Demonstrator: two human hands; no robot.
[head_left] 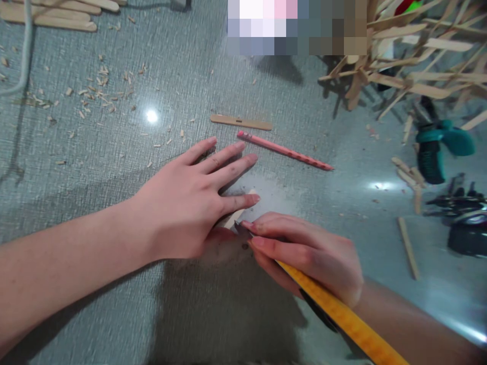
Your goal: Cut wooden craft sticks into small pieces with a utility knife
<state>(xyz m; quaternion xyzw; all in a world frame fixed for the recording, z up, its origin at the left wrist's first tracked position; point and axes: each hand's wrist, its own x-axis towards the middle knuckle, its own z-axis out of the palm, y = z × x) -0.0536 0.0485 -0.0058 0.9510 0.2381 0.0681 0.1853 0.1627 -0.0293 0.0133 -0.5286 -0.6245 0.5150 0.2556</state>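
Observation:
My left hand (194,192) lies spread on the table, its fingers apart and stretched out. Under its index finger and beside the thumb, a pale craft stick (235,218) is pressed down; most of the stick is hidden by the hand. My right hand (308,253) is closed around a yellow utility knife (335,309), gripping it near the front like a pen. The knife's blade tip (238,226) is at the stick's edge, close to my left thumb; whether it touches cannot be made out. Beyond my left fingertips lies a pink pencil (285,150).
Another craft stick (241,122) with a small dark slot lies behind the pencil. A tangled stick structure (411,76) stands at the back right, near teal-handled pliers (430,152). Wood chips (101,91) and a stick pile (49,15) are at the left, beside a pale cable (27,50).

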